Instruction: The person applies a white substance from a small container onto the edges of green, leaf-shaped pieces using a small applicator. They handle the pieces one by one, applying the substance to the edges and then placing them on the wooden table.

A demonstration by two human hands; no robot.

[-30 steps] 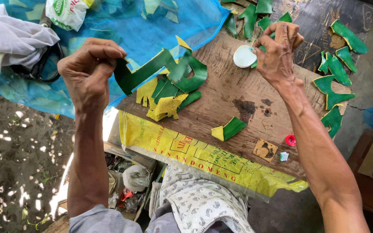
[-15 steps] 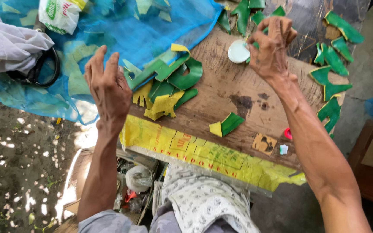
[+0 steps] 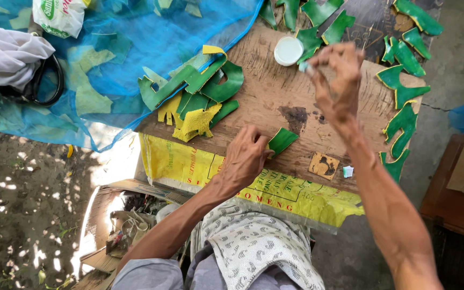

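The left hand [image 3: 245, 156] lay on the wooden board [image 3: 275, 96], its fingertips pressing on a small green cut-out piece [image 3: 282, 140] near the board's front edge. That piece was flat, glossy green on top, curved like a leaf, with a thin yellow rim along its lower side. The right hand [image 3: 336, 80] was raised above the board, its fingers pinched together on a tiny pale bit [image 3: 304, 67] I could not identify. Just beside it sat a round white lid [image 3: 288, 51]. A heap of green and yellow shapes [image 3: 197, 99] lay to the left, more green shapes [image 3: 401, 107] along the board's right edge, and a blue net [image 3: 135, 43] covered the far left.
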